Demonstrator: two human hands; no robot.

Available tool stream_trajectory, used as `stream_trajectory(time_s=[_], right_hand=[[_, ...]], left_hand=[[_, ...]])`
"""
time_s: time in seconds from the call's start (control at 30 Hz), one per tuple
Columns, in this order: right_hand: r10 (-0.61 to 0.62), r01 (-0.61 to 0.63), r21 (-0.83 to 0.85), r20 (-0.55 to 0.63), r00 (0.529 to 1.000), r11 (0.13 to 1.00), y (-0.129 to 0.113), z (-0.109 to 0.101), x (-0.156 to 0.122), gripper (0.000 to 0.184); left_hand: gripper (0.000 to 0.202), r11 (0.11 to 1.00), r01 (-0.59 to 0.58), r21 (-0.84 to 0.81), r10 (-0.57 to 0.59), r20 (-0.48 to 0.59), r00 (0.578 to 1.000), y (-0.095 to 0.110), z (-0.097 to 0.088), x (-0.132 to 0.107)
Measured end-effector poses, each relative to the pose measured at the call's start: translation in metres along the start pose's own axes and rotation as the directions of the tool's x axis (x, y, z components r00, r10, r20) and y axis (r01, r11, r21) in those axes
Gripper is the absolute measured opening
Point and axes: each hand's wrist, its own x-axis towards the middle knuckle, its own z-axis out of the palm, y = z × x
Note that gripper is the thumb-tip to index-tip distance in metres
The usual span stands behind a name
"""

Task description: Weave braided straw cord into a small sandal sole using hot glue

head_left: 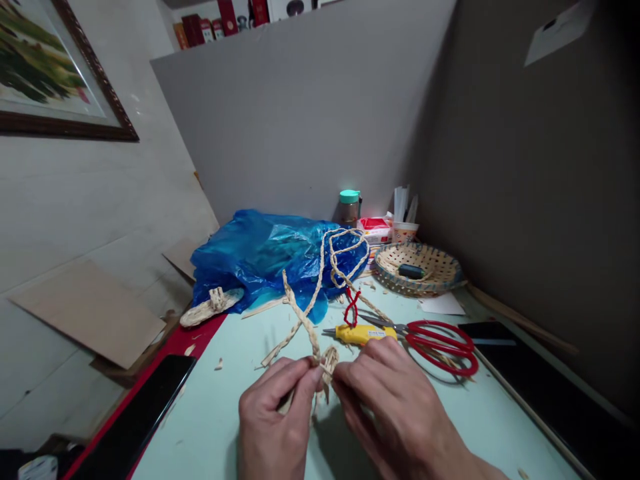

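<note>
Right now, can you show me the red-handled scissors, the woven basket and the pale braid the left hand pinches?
Red-handled scissors (401, 329), head view: metal between blades and handles.
Woven basket (441, 271), head view: bare inner weave.
Pale braid (304, 321), head view: stretch beyond the left hand (270, 425).

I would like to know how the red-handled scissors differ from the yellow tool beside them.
The scissors have red looped handles; the yellow tool has one solid body. The scissors look larger than the yellow tool. Both lie on the pale green table, with their tips toward the picture's left.
</note>
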Motion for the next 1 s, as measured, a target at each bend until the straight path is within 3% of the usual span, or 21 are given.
stream_trajectory(time_s=[0.13, 0.23, 0.33, 0.47, 0.57, 0.67, 0.73, 0.8, 0.87, 0.9, 1.0], right_hand=[[-0.194, 0.173, -0.216, -0.083, 0.977, 0.961, -0.011, 0.008, -0.002, 0.019], [-0.31, 0.26, -0.372, -0.082, 0.947, 0.891, -0.017, 0.011, -0.003, 0.024], [-0.348, 0.301, -0.453, -0.021, 0.937, 0.839, -0.021, 0.012, -0.004, 0.023], [-0.341, 0.313, -0.423, 0.011, 0.94, 0.85, -0.021, 0.015, -0.005, 0.026], [-0.317, 0.299, -0.256, -0.032, 0.948, 0.919, -0.018, 0.011, -0.005, 0.023], [-0.08, 0.078, -0.026, -0.083, 0.993, 0.997, -0.016, 0.0, -0.002, 0.02], [0.118, -0.11, 0.105, -0.066, 0.991, 0.988, -0.014, -0.005, 0.0, 0.023], [0.242, -0.248, 0.23, 0.056, 0.969, 0.941, -0.013, -0.007, 0.003, 0.02], [0.291, -0.358, 0.353, 0.231, 0.928, 0.864, -0.011, -0.006, 0.006, 0.009], [0.311, -0.419, 0.407, 0.306, 0.9, 0.812, -0.009, -0.005, 0.008, 0.013], [0.357, -0.524, 0.513, 0.393, 0.848, 0.68, -0.007, -0.006, 0.012, 0.02]], left_hand=[[0.01, 0.964, 0.209, -0.164, -0.204, 0.047, 0.978, 0.004, 0.0, -0.002], [0.018, 0.888, 0.373, -0.269, -0.333, 0.182, 0.925, 0.001, -0.003, -0.004], [0.024, 0.814, 0.483, -0.323, -0.405, 0.281, 0.87, -0.004, -0.007, -0.005], [0.028, 0.718, 0.564, -0.408, -0.458, 0.334, 0.824, -0.006, -0.01, -0.005], [0.031, 0.729, 0.551, -0.405, -0.452, 0.319, 0.833, -0.006, -0.011, -0.005], [0.035, 0.802, 0.491, -0.341, -0.416, 0.27, 0.868, -0.005, -0.012, -0.004], [0.036, 0.846, 0.444, -0.296, -0.377, 0.256, 0.89, -0.004, -0.012, -0.005], [0.035, 0.859, 0.411, -0.306, -0.338, 0.266, 0.903, -0.001, -0.011, -0.005], [0.038, 0.848, 0.401, -0.348, -0.308, 0.292, 0.906, 0.003, -0.01, -0.006], [0.039, 0.839, 0.406, -0.363, -0.304, 0.307, 0.902, 0.004, -0.009, -0.007], [0.039, 0.819, 0.432, -0.378, -0.302, 0.357, 0.884, 0.008, -0.008, -0.008]])
